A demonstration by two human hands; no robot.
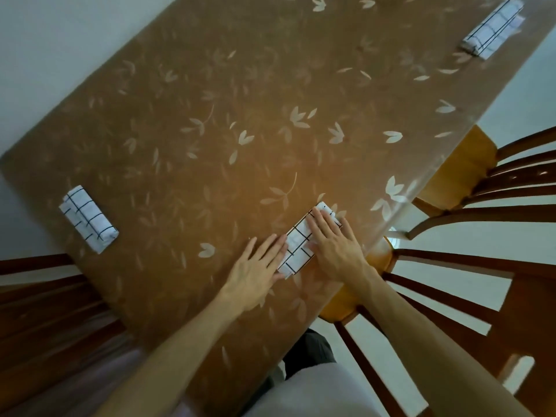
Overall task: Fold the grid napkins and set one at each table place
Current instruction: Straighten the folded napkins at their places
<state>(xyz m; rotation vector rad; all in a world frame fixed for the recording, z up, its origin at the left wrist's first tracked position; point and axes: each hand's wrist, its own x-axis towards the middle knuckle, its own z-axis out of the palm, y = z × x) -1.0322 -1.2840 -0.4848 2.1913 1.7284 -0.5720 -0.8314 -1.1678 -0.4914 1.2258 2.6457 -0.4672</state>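
Brown leaf-print bench (pixel 210 130). Both hands flat, fingers spread, on a folded grid napkin (pixel 298 246) near the bench's right edge: left hand (pixel 255 273) touches its left side, right hand (pixel 334 242) lies on top. Second folded napkin (pixel 87 219) at the left edge, third (pixel 493 28) at the far right. Wooden chairs (pixel 469 191) tucked around.

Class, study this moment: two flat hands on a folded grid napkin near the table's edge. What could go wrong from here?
1. The napkin under the hands lies close to the table edge; a sideways push might slide it off.
2. The left hand covers only its end, so the folds could spring open on release.
3. It lies askew beside the chair, unlike a neat place setting.
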